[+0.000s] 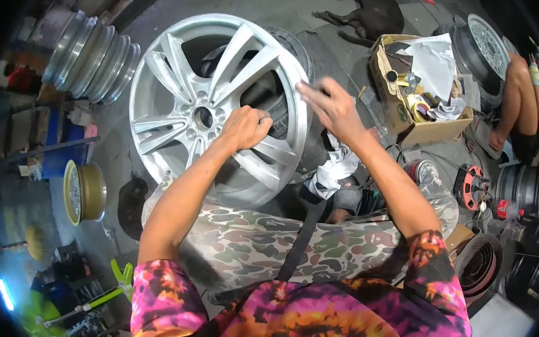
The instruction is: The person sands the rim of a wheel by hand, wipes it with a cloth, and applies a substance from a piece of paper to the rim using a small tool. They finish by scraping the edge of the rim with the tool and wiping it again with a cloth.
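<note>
A large silver alloy wheel rim (246,84) stands tilted in front of my knees, over a dark tyre (279,128). My left hand (245,128) rests on a spoke right of the hub, its fingers curled; whether anything is under them is hidden. At the rim's right outer edge is my right hand (334,108), its fingers stretched toward the edge and slightly blurred, with nothing visible in it. Crumpled white paper (334,168) lies below my right forearm.
A cardboard box (437,132) with papers and tape stands at the right. Stacked rims (91,59) and a gold rim (85,193) are at the left. A dark dog (373,13) lies at the top. Another person's leg (515,93) shows far right, near a red cable reel (469,187).
</note>
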Motion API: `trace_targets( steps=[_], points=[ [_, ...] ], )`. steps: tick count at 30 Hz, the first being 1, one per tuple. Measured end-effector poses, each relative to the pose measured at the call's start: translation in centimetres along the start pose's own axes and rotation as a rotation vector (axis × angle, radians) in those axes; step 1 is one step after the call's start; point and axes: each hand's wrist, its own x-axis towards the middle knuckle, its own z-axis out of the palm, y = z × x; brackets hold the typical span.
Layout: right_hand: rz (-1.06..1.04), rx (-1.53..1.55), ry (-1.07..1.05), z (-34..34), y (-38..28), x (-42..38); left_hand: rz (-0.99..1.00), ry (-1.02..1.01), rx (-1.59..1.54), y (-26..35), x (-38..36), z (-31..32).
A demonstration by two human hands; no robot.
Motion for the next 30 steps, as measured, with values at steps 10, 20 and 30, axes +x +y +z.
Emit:
trace_targets(
  steps=[10, 20, 30],
  points=[
    [0.496, 0.042, 0.129, -2.2, -4.0, -3.6, -0.086, -0.067, 0.013, 0.1, 0.1, -0.3],
    [1.175, 1.027, 0.635, 3.9, -6.5, -2.4, -0.087, 0.006, -0.033, 0.8, -0.3, -0.3],
    [1.141, 0.848, 0.452, 3.9, -4.4, -0.8, -0.07, 0.031, -0.032, 0.9, -0.4, -0.2]
  ],
)
